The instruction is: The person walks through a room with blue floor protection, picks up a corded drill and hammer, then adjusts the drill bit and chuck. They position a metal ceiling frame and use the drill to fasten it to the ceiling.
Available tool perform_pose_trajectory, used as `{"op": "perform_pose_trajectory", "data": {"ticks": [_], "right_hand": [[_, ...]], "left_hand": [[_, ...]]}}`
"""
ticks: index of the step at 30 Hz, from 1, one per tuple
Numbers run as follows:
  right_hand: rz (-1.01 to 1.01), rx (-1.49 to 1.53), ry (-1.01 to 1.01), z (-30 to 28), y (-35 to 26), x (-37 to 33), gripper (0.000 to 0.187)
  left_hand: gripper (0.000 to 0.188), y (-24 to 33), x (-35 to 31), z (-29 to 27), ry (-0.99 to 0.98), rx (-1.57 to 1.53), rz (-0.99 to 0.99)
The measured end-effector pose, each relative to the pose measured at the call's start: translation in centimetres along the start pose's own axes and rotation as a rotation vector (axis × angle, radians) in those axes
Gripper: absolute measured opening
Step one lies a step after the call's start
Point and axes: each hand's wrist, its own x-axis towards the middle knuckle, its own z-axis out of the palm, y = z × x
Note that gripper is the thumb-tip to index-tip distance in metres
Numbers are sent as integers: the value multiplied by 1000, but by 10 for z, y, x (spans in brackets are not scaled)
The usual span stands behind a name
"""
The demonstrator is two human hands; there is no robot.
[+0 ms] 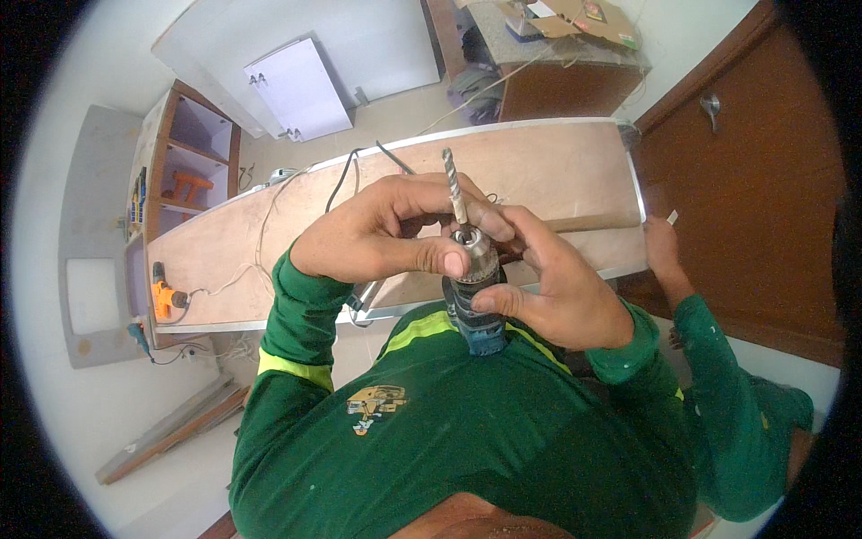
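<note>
A power drill (pixel 469 314) with a dark and blue body is held upright against my chest. Its metal chuck (pixel 480 260) points away from me, with a spiral drill bit (pixel 451 172) sticking out of it; the bit has a pale, wrapped-looking lower part. My left hand (pixel 382 234) is closed about the chuck's front, thumb on the metal and fingers behind the bit. From the other side my right hand (pixel 561 292) wraps the drill just below, its thumb pressing near the chuck's base. The fingers behind the drill are partly hidden.
A long wooden panel (pixel 575 162) lies in front of me, with cables and an orange drill (pixel 166 298) at its left end. Another person's hand (pixel 663 247) touches its right end. Beyond stand an open shelf unit (pixel 193 148), a white door panel (pixel 301 90) and a brown door (pixel 745 198).
</note>
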Motion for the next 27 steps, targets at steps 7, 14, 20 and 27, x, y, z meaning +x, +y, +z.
{"op": "perform_pose_trajectory", "data": {"ticks": [7,14,20,27], "right_hand": [[-16,-40,132,13,3,3,74],[-41,-32,139,18,10,4,65],[12,116,35,11,4,1,54],[75,-73,195,19,6,4,81]], "left_hand": [[52,4,-4,-4,65,95,-62],[39,7,-4,8,180,-115,-22],[33,1,-5,8,132,-123,-1],[34,-2,1,15,182,-147,4]]}}
